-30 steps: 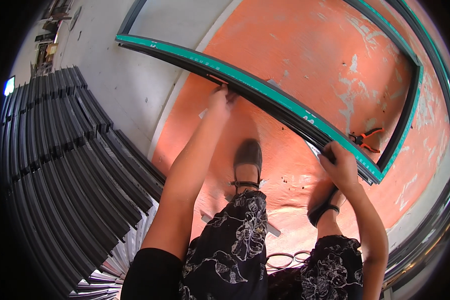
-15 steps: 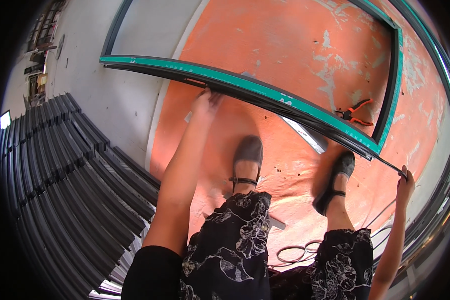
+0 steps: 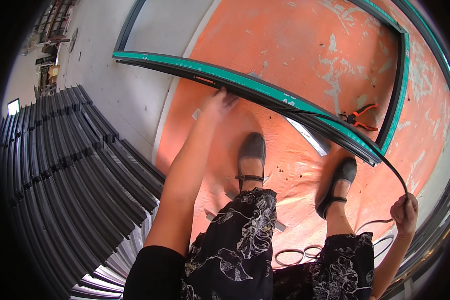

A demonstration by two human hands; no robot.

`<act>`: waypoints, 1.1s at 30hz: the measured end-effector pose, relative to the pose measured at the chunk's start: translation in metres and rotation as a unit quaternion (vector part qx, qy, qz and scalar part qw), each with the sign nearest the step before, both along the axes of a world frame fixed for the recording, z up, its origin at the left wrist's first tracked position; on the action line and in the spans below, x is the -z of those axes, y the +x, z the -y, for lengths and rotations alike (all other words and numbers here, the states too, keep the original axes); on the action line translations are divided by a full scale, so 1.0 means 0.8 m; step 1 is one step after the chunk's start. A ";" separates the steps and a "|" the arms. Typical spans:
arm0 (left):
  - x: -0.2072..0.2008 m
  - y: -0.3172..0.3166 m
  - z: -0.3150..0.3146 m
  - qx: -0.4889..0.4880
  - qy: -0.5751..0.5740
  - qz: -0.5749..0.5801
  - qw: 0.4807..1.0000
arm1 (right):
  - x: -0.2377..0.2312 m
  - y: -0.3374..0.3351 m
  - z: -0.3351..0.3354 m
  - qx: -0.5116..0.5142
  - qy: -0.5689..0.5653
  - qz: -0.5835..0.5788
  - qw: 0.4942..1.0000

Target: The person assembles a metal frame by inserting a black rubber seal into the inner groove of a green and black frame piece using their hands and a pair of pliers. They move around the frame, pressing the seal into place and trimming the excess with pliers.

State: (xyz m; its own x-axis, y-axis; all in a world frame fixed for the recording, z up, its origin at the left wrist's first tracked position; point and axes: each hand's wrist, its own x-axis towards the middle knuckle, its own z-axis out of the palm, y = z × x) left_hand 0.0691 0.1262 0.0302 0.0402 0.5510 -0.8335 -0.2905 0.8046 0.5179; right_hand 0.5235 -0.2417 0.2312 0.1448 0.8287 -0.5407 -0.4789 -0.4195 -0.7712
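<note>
Slack now where it ran taut half a second ago, a black strip point(image 3: 396, 172) arches over the green-taped frame point(image 3: 235, 76), loose along the right half; farther left, its fit cannot be judged. The right hand point(image 3: 405, 212) is clamped around it; the left hand point(image 3: 225, 101) blurs beside the frame, grip unclear. Pliers point(image 3: 351, 119) lie beyond.

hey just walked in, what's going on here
A person is handling a flexible black strip at a dark frame faced with green film. The right hand grips the strip beyond the frame's near right corner; from there it runs up over the near bar. The left hand is at that bar's near side. Orange-handled pliers lie within the frame's outline.
</note>
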 end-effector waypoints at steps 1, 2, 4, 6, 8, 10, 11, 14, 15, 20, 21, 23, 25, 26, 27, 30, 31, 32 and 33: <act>0.001 0.004 0.002 0.003 -0.001 0.002 1.000 | 0.001 0.000 0.004 0.003 -0.001 0.002 1.000; 0.003 0.007 0.004 -0.014 0.013 -0.011 1.000 | 0.006 -0.001 0.008 0.003 -0.070 0.127 0.989; 0.006 0.005 0.009 -0.032 0.028 -0.031 0.999 | 0.006 -0.002 0.000 0.004 -0.177 0.282 0.943; 0.006 0.003 0.007 -0.015 0.053 0.001 0.999 | 0.031 -0.004 0.009 0.018 -0.184 0.401 0.897; 0.005 0.012 0.018 0.013 0.036 0.019 0.999 | 0.046 -0.009 0.017 0.049 -0.191 0.430 0.881; 0.003 0.012 0.023 0.039 0.023 0.030 0.999 | 0.054 -0.018 0.014 0.136 -0.165 0.317 0.924; 0.012 0.009 0.022 0.014 0.025 0.015 0.999 | 0.058 -0.022 0.012 0.138 -0.165 0.315 0.924; 0.011 0.016 0.028 -0.007 0.013 0.011 1.000 | 0.065 -0.034 0.004 0.243 -0.143 0.209 0.936; 0.010 0.018 0.029 -0.004 0.003 0.021 1.000 | 0.065 -0.037 0.000 0.246 -0.143 0.209 0.936; 0.012 0.040 0.043 -0.002 0.023 -0.019 1.000 | 0.070 -0.030 0.004 0.223 -0.116 0.128 0.960; 0.010 0.045 0.042 -0.025 0.027 -0.033 0.999 | 0.070 -0.029 0.004 0.224 -0.118 0.128 0.959; 0.004 0.047 0.054 -0.005 0.001 -0.001 1.000 | 0.063 -0.031 0.000 0.219 -0.133 0.083 0.963; 0.003 0.049 0.057 0.016 -0.023 0.031 0.999 | 0.052 -0.033 -0.007 0.192 -0.154 0.042 0.968; 0.008 0.052 0.059 0.022 0.001 0.028 0.999 | 0.050 -0.034 -0.007 0.162 -0.173 0.000 0.972; 0.010 0.055 0.062 0.027 0.026 0.025 0.999 | 0.049 -0.033 -0.004 0.163 -0.174 0.000 0.971; 0.012 0.058 0.065 0.003 0.032 0.019 0.999 | 0.053 -0.027 0.009 0.048 -0.175 0.133 0.974; 0.012 0.061 0.065 0.008 0.024 0.029 0.999 | 0.057 -0.022 0.016 0.051 -0.177 0.135 0.974; 0.012 0.066 0.069 0.010 0.022 0.032 0.999 | 0.063 -0.016 0.024 0.079 -0.167 0.223 0.957; 0.007 0.067 0.076 0.034 0.018 0.042 0.998 | 0.066 -0.015 0.027 0.105 -0.157 0.306 0.933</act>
State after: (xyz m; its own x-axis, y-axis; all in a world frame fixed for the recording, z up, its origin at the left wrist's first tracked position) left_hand 0.1230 0.0652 0.0243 0.1480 0.5748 -0.8048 -0.2804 0.8048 0.5232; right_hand 0.5111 -0.2631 0.1786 0.6477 0.5617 -0.5148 -0.0869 -0.6168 -0.7823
